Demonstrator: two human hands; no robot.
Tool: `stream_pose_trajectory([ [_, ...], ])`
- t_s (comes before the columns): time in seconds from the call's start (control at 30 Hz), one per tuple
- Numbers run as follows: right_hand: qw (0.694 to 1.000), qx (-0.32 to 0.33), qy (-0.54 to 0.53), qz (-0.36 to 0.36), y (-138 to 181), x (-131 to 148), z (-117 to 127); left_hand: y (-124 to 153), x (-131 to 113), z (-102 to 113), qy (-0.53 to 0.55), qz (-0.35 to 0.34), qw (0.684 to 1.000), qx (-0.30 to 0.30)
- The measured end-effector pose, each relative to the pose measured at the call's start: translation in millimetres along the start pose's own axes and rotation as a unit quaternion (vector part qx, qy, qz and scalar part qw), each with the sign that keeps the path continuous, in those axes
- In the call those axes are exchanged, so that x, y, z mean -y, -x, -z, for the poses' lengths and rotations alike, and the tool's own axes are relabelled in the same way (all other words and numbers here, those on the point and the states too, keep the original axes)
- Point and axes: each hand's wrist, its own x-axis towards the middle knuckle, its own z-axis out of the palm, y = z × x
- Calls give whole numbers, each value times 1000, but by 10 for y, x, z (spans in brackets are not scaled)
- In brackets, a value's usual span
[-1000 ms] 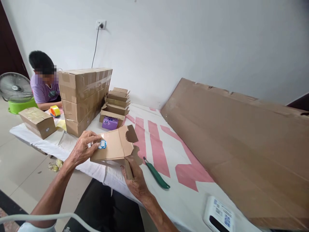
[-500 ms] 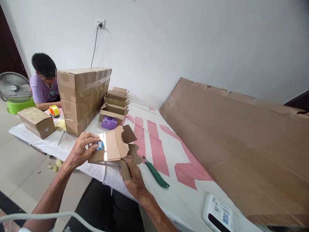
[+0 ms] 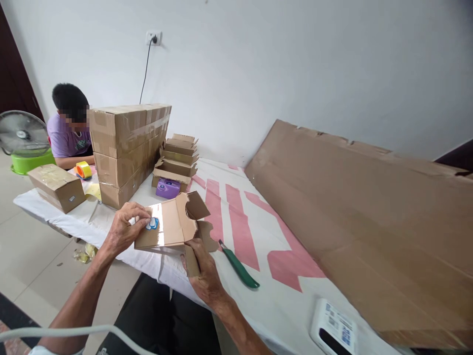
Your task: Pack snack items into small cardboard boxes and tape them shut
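Observation:
A small brown cardboard box (image 3: 172,222) with raised end flaps is held tilted over the front edge of the table. My right hand (image 3: 205,271) grips its right end, fingers wrapped round a flap. My left hand (image 3: 127,227) is closed at the box's left end, with thumb and fingertips pinched at the edge of a blue-and-white sticker (image 3: 152,224). The sticker lies on the box's face beside a shiny strip of clear tape (image 3: 161,227). A green-handled knife (image 3: 240,268) rests on the cloth just right of the box.
Taped cartons (image 3: 125,148) form a tall stack behind my left hand. Beside it stand open boxes (image 3: 173,170) and a purple pack (image 3: 168,188). A single carton (image 3: 57,187), tape rolls (image 3: 83,169), a person (image 3: 70,133), a white device (image 3: 332,328) and a large cardboard sheet (image 3: 362,222) surround the workspace.
My left fingers have drawn slightly up and left on the sticker, with the fingertips now pinched at its edge. The right hand and the box stay nearly still.

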Motion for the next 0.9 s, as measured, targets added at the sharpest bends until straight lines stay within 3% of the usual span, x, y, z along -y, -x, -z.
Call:
stream_pose_trajectory([
  [0.57,1000,4,12,8,-27,41,9,14,-54,-4,-4,28,1000,10],
  [0.9,1000,-9,8,16,-31,32,8,31,45,-10,90,65,994,-2],
])
